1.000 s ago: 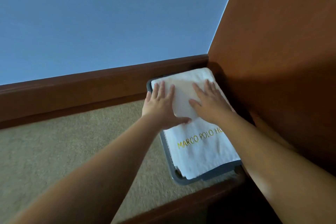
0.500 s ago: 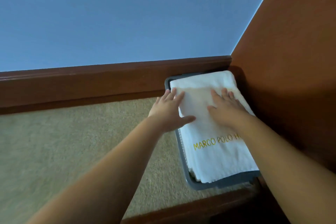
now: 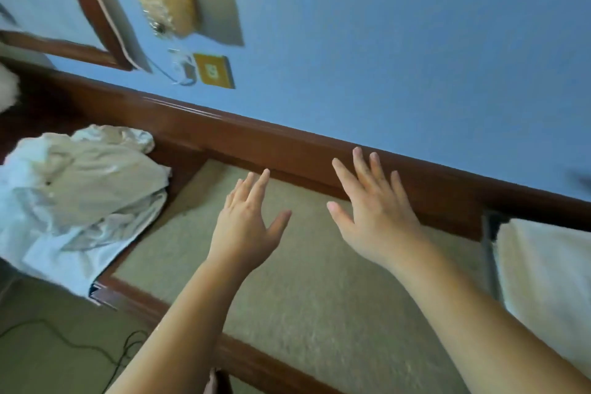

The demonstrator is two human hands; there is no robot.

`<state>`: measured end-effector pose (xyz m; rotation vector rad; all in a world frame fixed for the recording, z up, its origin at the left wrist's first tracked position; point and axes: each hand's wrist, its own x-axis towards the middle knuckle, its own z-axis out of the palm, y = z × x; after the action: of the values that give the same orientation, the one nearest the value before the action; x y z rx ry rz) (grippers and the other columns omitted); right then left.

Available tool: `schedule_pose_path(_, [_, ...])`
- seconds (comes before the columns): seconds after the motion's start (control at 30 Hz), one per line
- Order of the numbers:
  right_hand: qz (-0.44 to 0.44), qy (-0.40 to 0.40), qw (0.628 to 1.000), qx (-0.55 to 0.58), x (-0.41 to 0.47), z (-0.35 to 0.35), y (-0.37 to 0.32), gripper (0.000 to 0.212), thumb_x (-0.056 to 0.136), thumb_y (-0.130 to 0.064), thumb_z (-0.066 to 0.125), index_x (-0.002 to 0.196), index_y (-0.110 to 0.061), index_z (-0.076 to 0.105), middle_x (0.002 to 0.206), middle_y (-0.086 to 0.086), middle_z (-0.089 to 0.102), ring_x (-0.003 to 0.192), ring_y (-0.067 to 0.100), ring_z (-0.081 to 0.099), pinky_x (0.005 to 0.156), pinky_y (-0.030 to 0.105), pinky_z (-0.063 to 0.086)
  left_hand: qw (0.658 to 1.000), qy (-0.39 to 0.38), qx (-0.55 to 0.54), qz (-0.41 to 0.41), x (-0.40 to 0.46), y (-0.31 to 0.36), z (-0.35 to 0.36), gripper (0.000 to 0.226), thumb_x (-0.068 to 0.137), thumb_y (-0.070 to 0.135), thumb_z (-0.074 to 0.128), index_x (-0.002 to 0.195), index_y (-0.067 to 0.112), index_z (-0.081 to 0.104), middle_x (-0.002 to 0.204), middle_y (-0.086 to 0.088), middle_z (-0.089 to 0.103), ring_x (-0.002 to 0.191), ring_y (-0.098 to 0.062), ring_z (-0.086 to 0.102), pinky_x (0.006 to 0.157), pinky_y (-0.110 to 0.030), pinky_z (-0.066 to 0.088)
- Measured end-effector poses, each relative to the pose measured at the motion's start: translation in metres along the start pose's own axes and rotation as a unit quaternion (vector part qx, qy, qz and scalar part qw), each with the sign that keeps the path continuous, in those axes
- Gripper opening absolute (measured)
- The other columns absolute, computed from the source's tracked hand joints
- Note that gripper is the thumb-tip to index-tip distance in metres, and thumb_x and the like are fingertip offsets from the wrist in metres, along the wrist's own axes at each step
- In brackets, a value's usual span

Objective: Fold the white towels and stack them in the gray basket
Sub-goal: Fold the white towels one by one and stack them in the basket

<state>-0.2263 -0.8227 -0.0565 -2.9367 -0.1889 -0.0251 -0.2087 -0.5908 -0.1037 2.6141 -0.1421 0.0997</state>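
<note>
Both hands are free and spread, holding nothing; the left hand (image 3: 244, 227) and the right hand (image 3: 374, 211) hover with straight fingers above the beige padded surface (image 3: 319, 297), between the two groups of linen. The gray basket (image 3: 487, 253) sits at the far right against the wooden rail (image 3: 287, 150), only its near wall in view, with a folded white towel (image 3: 543, 265) lying in it and rising above the rim; the crumpled white towels (image 3: 76, 195) lie in a heap at the far left, well apart from the basket. Judging from this, one towel is stowed and the step in hand is the reach for another; the next move calls for both hands to travel left, take hold of one piece from the heap, and draw it onto the open padding to spread and fold. That padding offers wide room between heap and basket; it is bounded by the rail along the blue wall (image 3: 415, 57) at the back and by a wooden edge (image 3: 256, 358) in front, so a towel spread here should stay inside that frame. A thin black cable (image 3: 80, 345) trails on the floor below the heap; it lies clear of the hands.
</note>
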Motion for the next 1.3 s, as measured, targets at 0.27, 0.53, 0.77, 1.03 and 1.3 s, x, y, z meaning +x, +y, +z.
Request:
schedule_pose_path(0.27, [-0.150,-0.043,0.988,-0.011,0.100,0.035,-0.199,0.076,0.104,-0.056,0.041,0.165,-0.035,0.001,0.173,0.003,-0.012,0.160,0.031,-0.009,0.128,0.057,0.009,0.985,0.083,-0.022,-0.147,-0.010,-0.188,-0.114,0.077,0.096,0.059,0.061,0.162,0.034,0.029,0.169,0.001,0.029,0.156,-0.023,0.020,0.126,-0.045,0.026])
schedule_pose_path(0.53, [-0.199,-0.132,0.971,0.011,0.206,0.112,-0.383,0.074,0.105,-0.053,0.042,0.165,-0.035,0.003,0.173,0.000,-0.011,0.160,0.029,-0.008,0.129,0.050,0.011,0.976,0.066,-0.029,-0.207,0.017,-0.372,-0.190,0.073,0.096,0.061,0.058,0.159,0.042,0.027,0.167,0.009,0.028,0.153,-0.019,0.026,0.121,-0.043,0.035])
schedule_pose_path(0.77, [-0.189,-0.244,0.951,-0.005,0.269,0.182,-0.495,0.075,0.098,-0.043,0.058,0.162,-0.026,0.023,0.170,0.003,0.014,0.157,0.027,0.013,0.119,0.046,0.033,0.966,0.034,-0.014,-0.256,0.050,-0.483,-0.223,0.067,0.097,0.049,0.062,0.157,0.040,0.032,0.158,0.001,0.039,0.141,-0.026,0.041,0.110,-0.041,0.045])
schedule_pose_path(1.03, [-0.096,-0.232,0.963,0.102,0.295,0.231,-0.571,0.038,0.097,-0.050,0.055,0.125,-0.024,0.052,0.127,-0.002,0.053,0.116,0.027,0.055,0.091,0.044,0.051,0.980,0.027,0.086,-0.179,0.101,-0.556,-0.232,0.057,0.099,0.022,0.060,0.150,0.043,0.046,0.162,-0.005,0.033,0.138,-0.034,0.039,0.106,-0.045,0.045])
schedule_pose_path(1.3, [-0.037,-0.128,0.963,0.234,0.303,0.232,-0.593,0.011,0.104,-0.025,0.047,0.093,-0.026,0.047,0.091,-0.008,0.057,0.087,0.020,0.057,0.073,0.036,0.044,0.991,0.032,0.101,-0.088,0.133,-0.585,-0.239,0.036,0.092,0.037,0.071,0.127,0.037,0.067,0.140,0.006,0.056,0.124,-0.027,0.053,0.098,-0.045,0.044])
